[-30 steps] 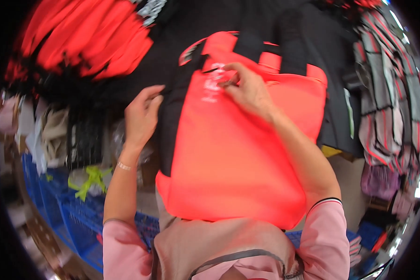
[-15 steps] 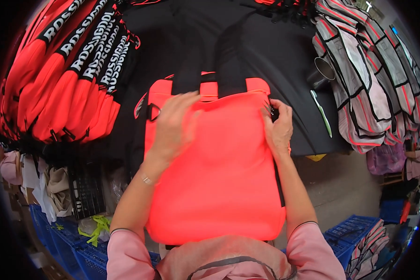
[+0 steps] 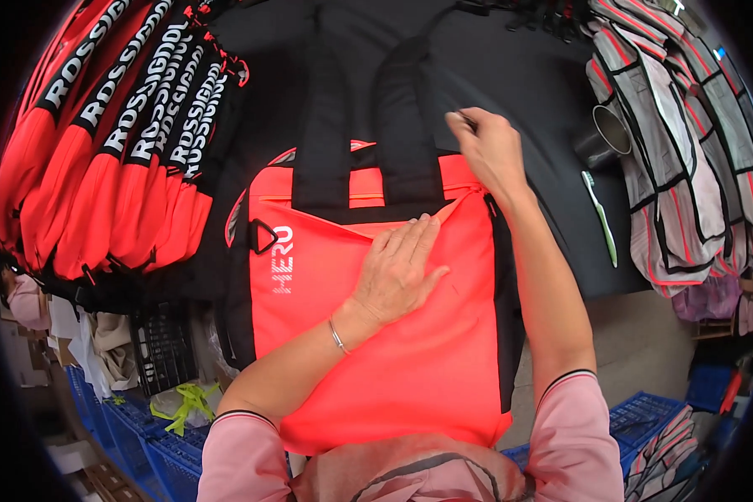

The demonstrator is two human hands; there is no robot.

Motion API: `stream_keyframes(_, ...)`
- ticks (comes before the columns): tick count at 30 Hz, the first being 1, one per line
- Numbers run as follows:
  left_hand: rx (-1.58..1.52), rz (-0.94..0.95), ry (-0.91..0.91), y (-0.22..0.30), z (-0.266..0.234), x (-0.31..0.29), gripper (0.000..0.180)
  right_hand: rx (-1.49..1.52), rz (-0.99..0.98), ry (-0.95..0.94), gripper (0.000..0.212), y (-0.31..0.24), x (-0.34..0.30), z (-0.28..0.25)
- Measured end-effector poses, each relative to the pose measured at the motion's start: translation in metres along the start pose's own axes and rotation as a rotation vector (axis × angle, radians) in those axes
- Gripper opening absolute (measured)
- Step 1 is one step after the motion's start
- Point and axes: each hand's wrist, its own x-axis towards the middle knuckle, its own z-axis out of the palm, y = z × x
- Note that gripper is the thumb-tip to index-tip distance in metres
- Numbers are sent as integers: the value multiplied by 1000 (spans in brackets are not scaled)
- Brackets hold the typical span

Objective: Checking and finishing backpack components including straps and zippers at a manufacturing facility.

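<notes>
A bright red-orange backpack (image 3: 376,368) lies in front of me, its lower end against my lap and its two black shoulder straps (image 3: 320,142) stretched away across the table. Below the straps the front panel's upper edge sags from a slanting opening (image 3: 351,229). My left hand (image 3: 397,272) rests flat on this panel, fingers out and the tips at the opening's edge. Just above the bag's upper right corner, my right hand (image 3: 489,146) is closed with fingertips pinched; what they hold, if anything, I cannot make out. A black triangular ring (image 3: 263,238) sits on the bag's left side.
Matching red bags (image 3: 100,184) are stacked on the left of the black-covered table (image 3: 544,243). To the right stand a dark metal cup (image 3: 607,134), a green-and-white toothbrush (image 3: 600,219) and a pile of grey bags (image 3: 661,159). Blue crates (image 3: 644,418) are on the floor.
My left hand has come right and down onto the middle of the panel, uncovering pale print. From the bag's right edge my right hand has risen past the corner. The upper opening now gapes.
</notes>
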Motion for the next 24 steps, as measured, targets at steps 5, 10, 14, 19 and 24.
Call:
stream_keyframes(5, -75, -9, 58, 0, 1, 4, 66, 116, 54, -108, 31, 19, 57, 41)
stream_keyframes(10, -927, -505, 236, -22, 0, -2, 38, 420, -125, -54, 24, -19, 17, 17)
stream_keyframes(14, -1323, -727, 537, -53, -35, 12, 41, 498, -247, -51, 13, -38, -44, 1)
stream_keyframes(19, -1119, -535, 473, -88, -111, 76, 49, 385, -444, -146, 23, -14, -125, 10)
stream_keyframes(24, -1201, -585, 300, -76, -159, 104, 35, 400, -479, -200, 25, -8, -156, -1)
